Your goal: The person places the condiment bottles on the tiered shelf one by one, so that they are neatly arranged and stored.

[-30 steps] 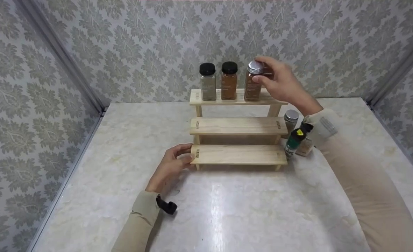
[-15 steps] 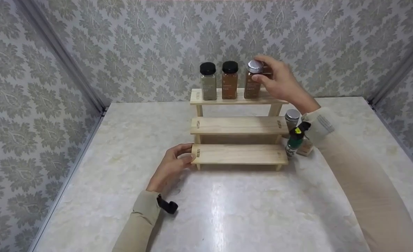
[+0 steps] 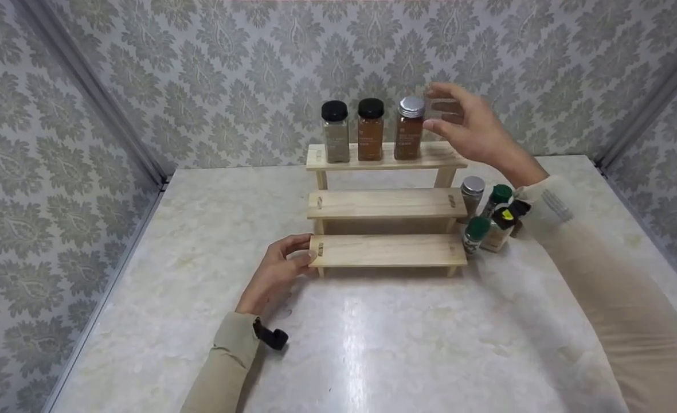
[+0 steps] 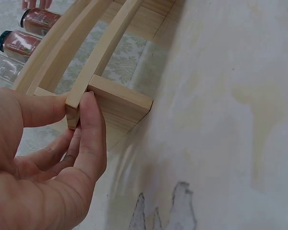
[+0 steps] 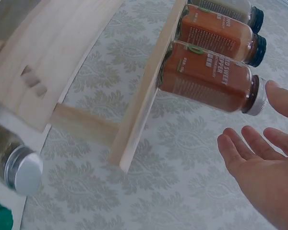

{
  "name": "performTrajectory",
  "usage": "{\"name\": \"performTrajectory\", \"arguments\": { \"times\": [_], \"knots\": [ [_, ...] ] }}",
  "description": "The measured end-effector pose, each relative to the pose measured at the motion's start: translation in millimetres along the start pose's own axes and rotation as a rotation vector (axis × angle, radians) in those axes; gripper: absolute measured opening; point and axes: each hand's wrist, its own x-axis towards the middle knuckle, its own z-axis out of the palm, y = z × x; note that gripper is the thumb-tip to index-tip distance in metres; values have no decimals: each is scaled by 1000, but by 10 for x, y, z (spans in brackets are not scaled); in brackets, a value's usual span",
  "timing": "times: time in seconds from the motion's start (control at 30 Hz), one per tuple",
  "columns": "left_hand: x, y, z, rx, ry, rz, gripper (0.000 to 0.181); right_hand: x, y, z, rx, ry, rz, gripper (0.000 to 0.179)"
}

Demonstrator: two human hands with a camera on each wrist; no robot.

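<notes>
A three-tier wooden spice rack (image 3: 387, 250) stands on the table. My left hand (image 3: 278, 267) pinches the left end of its lowest shelf; thumb and fingers meet around the board in the left wrist view. On the top shelf are three upright spice jars: a grey-green one (image 3: 336, 140) and an orange one (image 3: 370, 137) with black lids, and a red-brown sweet pepper jar (image 5: 206, 76) with a silver lid. Beside this last jar my right hand (image 3: 473, 129) is spread, holding nothing. Its thumb is close to the lid; whether they touch I cannot tell.
Several more jars stand right of the rack, near the right sleeve: a silver-lidded jar (image 3: 472, 192), a green-lidded jar (image 3: 476, 235) and others partly hidden by the wrist camera (image 3: 520, 207). Patterned wall panels (image 3: 246, 57) rise behind the table (image 3: 200, 229).
My right hand has let go of the silver-lidded sweet pepper jar and moved a little to the right. The jar stays on the top shelf. My left hand keeps its grip on the rack.
</notes>
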Motion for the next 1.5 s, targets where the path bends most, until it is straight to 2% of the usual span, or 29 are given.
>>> {"name": "performTrajectory", "arguments": {
  "times": [0.23,0.53,0.77,1.03,1.2,1.5],
  "knots": [
    [0,11,-4,10,3,-3,47,-331,76,-165,-77,46,-42,56],
    [-9,35,4,43,-8,6,46,-751,255,-358,-139,26,-71,52],
    [-3,32,6,43,-3,8,45,-1009,444,-445,-203,27,-34,51],
    [-2,31,-11,54,7,-7,45,-1261,725,-414,-194,12,65,55],
    [-3,47,-10,54,23,-15,45,-1389,947,-381,-199,10,83,56],
    [-9,26,-4,24,-8,-12,46,-1624,1327,-308,-163,35,98,53]
  ]
}}
